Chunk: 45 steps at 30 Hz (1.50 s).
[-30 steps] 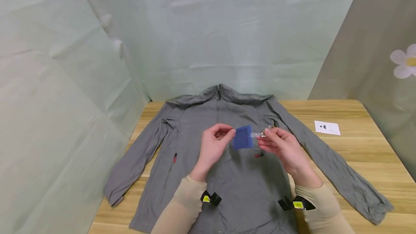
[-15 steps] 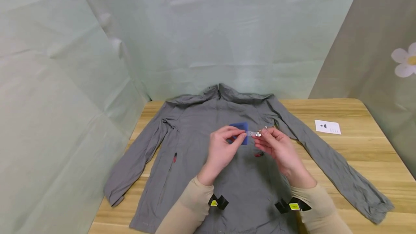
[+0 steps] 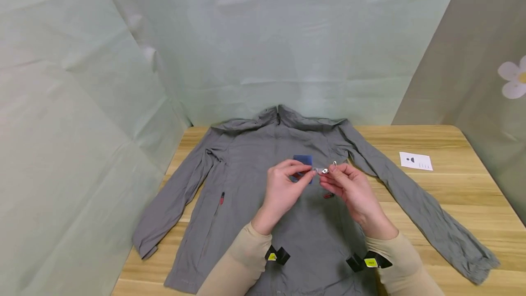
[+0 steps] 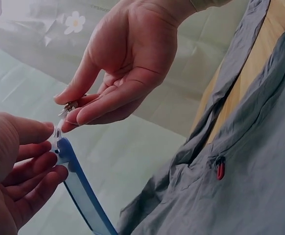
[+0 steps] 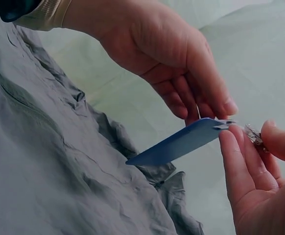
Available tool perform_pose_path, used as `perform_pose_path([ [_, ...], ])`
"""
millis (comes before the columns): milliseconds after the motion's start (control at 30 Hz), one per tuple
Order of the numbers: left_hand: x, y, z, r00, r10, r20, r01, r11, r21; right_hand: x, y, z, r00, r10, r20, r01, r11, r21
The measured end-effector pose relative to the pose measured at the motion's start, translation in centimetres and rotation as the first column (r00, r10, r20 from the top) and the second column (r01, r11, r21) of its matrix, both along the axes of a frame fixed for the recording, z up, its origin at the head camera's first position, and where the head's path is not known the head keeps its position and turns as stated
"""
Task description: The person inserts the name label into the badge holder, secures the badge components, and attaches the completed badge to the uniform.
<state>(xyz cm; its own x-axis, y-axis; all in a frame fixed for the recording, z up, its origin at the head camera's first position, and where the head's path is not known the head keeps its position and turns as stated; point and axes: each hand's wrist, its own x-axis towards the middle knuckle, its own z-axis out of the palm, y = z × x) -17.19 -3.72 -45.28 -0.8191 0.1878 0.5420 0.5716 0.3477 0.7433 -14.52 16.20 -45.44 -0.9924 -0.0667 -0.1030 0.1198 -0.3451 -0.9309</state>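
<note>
Above the grey jacket (image 3: 250,159) both hands meet at a blue badge holder (image 5: 181,142) with a clear strap and a metal clip (image 5: 254,137). My left hand (image 3: 283,191) pinches the strap at the holder's top edge between thumb and forefinger. My right hand (image 3: 355,195) holds the metal clip between thumb and fingers, just to the right of the left fingertips. In the left wrist view the blue holder (image 4: 86,193) hangs tilted below the left fingers. Part of the holder is hidden behind the left hand in the head view.
The jacket lies spread front up on a wooden table (image 3: 456,200), sleeves out to both sides. A white card (image 3: 416,161) with a printed figure lies on the table at the right. Pale cloth walls (image 3: 304,44) stand behind and at the left.
My left hand has moved right from the holder's left edge to the strap, close to the right hand. The holder has shifted slightly left; the right hand keeps its grip on the clip.
</note>
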Motion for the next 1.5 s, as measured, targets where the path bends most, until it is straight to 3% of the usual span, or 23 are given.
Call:
perform_pose_path([
  [700,-0.01,-0.01,-0.06,1.0,0.016,0.006,-0.016,1.0,-0.019,-0.01,0.08,-0.13,0.996,0.074,-0.054,-0.075,0.997,-0.012],
  [1133,-0.12,-0.07,-0.18,1.0,-0.001,0.014,0.001,1.0,0.01,-0.14,0.14,-0.33,0.995,0.084,-0.058,-0.083,0.996,0.015],
  [1500,-0.08,-0.14,-0.1,1.0,0.015,0.001,-0.015,1.0,-0.013,-0.07,0.03,-0.3,0.995,0.083,-0.052,-0.081,0.996,0.032],
])
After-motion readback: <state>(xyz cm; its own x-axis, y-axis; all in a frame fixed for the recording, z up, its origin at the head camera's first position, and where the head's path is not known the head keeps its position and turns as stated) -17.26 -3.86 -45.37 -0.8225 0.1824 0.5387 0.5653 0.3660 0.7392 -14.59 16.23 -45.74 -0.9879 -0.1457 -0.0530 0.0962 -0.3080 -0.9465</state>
